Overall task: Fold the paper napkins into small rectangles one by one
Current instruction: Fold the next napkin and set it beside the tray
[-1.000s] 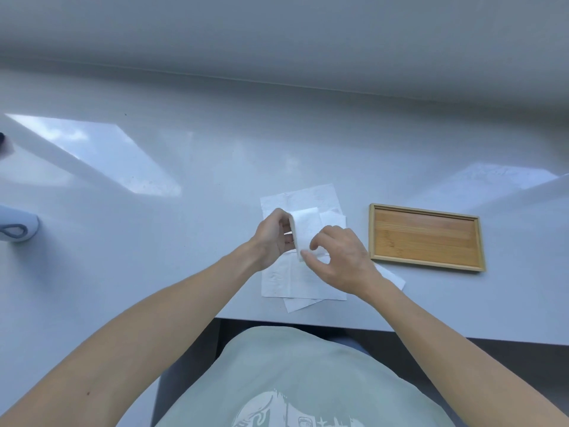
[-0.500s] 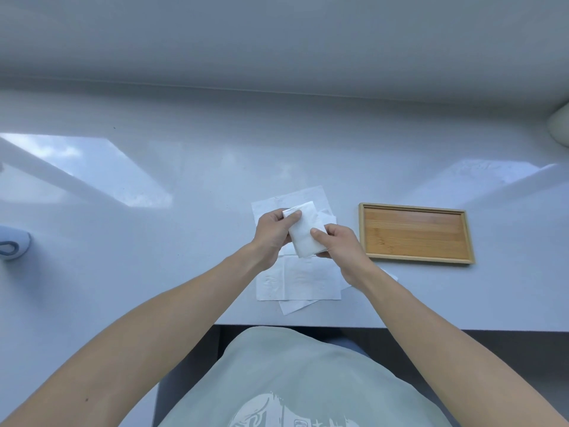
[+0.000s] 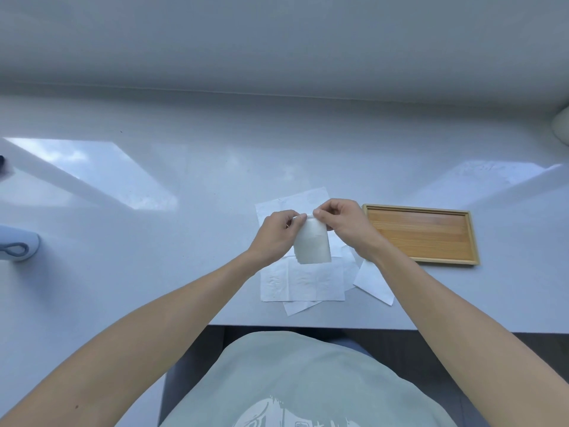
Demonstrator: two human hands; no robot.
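A small folded white napkin [image 3: 311,244] hangs above the table, pinched along its top edge. My left hand [image 3: 275,234] grips its upper left corner and my right hand [image 3: 343,221] grips its upper right corner. Below the hands lies a loose pile of flat white napkins [image 3: 303,280] on the white table, partly hidden by the held napkin and my wrists.
A shallow wooden tray [image 3: 422,232] with nothing in it sits just right of the pile. A white object with a grey loop [image 3: 17,248] lies at the left edge. The table's front edge [image 3: 308,326] runs close below the pile, with my shirt beneath it.
Both hands shifted to the napkin's top edge and lifted it, so the folded piece now hangs downward. My right hand moved up from the lower side to the top corner.
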